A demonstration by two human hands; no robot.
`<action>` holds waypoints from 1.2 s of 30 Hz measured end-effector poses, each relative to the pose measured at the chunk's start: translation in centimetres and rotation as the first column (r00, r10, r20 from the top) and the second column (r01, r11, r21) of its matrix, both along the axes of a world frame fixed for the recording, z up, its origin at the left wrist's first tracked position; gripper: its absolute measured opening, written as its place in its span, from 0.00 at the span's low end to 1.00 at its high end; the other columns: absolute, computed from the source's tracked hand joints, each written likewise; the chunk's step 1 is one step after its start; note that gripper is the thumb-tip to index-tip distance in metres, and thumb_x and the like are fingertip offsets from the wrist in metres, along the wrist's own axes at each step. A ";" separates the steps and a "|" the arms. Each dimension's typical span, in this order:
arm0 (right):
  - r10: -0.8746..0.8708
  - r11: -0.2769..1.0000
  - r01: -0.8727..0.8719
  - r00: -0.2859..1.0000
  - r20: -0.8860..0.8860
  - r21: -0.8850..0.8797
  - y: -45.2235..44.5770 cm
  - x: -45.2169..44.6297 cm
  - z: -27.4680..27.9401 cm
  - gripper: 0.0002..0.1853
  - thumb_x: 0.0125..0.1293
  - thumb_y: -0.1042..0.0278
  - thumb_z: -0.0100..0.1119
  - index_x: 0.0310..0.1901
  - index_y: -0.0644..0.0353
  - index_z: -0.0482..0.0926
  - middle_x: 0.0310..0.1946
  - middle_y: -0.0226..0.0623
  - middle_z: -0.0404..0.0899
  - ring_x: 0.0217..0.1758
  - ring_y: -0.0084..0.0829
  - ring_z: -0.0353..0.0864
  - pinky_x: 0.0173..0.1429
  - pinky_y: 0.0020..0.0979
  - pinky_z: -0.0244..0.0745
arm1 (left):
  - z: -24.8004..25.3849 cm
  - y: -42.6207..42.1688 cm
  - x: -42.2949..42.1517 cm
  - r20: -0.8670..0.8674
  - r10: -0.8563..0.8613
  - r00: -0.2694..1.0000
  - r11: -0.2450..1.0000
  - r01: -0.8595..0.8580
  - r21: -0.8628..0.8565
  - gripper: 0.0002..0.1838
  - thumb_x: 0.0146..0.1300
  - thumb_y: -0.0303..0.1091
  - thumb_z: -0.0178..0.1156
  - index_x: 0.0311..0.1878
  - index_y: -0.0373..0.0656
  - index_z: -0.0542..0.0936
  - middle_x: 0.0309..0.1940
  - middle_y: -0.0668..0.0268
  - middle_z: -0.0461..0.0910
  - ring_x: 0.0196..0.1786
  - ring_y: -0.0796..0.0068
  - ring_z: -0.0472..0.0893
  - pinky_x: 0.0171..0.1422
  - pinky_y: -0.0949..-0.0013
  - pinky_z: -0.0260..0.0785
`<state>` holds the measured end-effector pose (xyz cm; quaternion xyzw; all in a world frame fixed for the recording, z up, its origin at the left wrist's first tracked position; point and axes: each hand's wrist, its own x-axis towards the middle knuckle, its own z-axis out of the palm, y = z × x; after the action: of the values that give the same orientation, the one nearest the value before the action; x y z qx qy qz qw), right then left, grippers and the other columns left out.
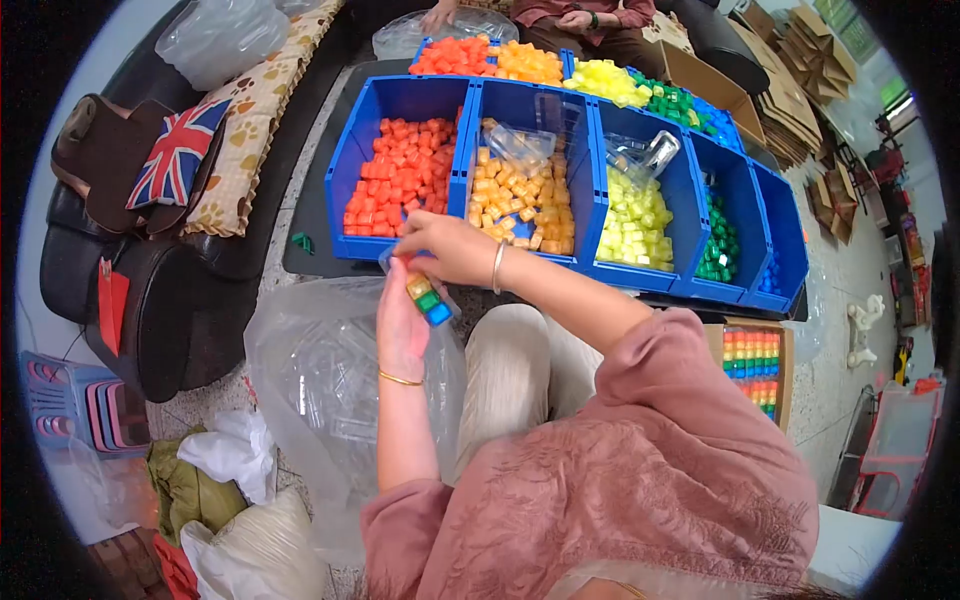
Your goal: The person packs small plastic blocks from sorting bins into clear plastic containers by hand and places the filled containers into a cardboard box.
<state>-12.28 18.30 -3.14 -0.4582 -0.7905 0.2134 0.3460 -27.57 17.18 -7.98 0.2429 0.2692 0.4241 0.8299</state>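
Note:
A clear plastic case with a short row of coloured cubes (428, 300), orange-yellow, green and blue, rests in my left hand (402, 318), whose fingers wrap round it. Over its upper end is my right hand (435, 242), with the fingers bent together; whatever they pinch is too small to tell. Both hands are just in front of the blue bins. The nearest bin holds red cubes (400, 175). To its right are bins of orange cubes (520, 195), yellow cubes (635, 220), green cubes (718, 245) and blue cubes (772, 275). Clear cases (522, 148) lie on the orange cubes.
A large clear bag (335, 390) of empty cases lies left of my legs. At my right, a cardboard box (785, 385) holds filled rows of cubes. Behind the bins, a person (590, 25) sits near more cubes; another hand (438, 15) touches a plastic bag.

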 end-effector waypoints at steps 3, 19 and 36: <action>-0.094 0.994 0.095 0.995 -0.026 0.047 0.7 3.0 -0.8 0.09 0.54 0.67 0.64 0.37 0.57 0.83 0.39 0.42 0.76 0.43 0.42 0.78 0.48 0.39 0.74 | -0.4 -0.3 0.4 -0.089 0.057 0.994 0.997 -0.061 -0.049 0.18 0.71 0.47 0.51 0.54 0.45 0.72 0.38 0.66 0.78 0.36 0.78 0.78 0.40 0.70 0.73; -0.858 0.501 0.809 0.419 0.297 0.308 3.9 13.3 -6.4 0.16 0.56 0.68 0.65 0.47 0.56 0.78 0.42 0.43 0.81 0.47 0.42 0.78 0.53 0.37 0.73 | -0.9 -1.3 1.7 0.289 0.115 0.950 0.980 -0.062 -0.187 0.23 0.67 0.40 0.58 0.63 0.46 0.69 0.43 0.66 0.78 0.44 0.73 0.77 0.55 0.63 0.71; -0.530 0.817 0.573 0.789 0.311 -0.062 8.6 -3.7 -5.2 0.11 0.58 0.78 0.50 0.43 0.67 0.73 0.38 0.57 0.79 0.44 0.53 0.80 0.48 0.45 0.76 | 0.3 -0.7 -3.6 0.198 0.366 0.909 0.927 -0.338 -0.162 0.16 0.68 0.36 0.56 0.56 0.42 0.71 0.48 0.61 0.76 0.50 0.66 0.77 0.60 0.55 0.69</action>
<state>-15.97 26.94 -8.38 -0.7199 -0.6435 0.0959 0.2417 -31.22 16.43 -7.70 0.0886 0.2388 0.5742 0.7781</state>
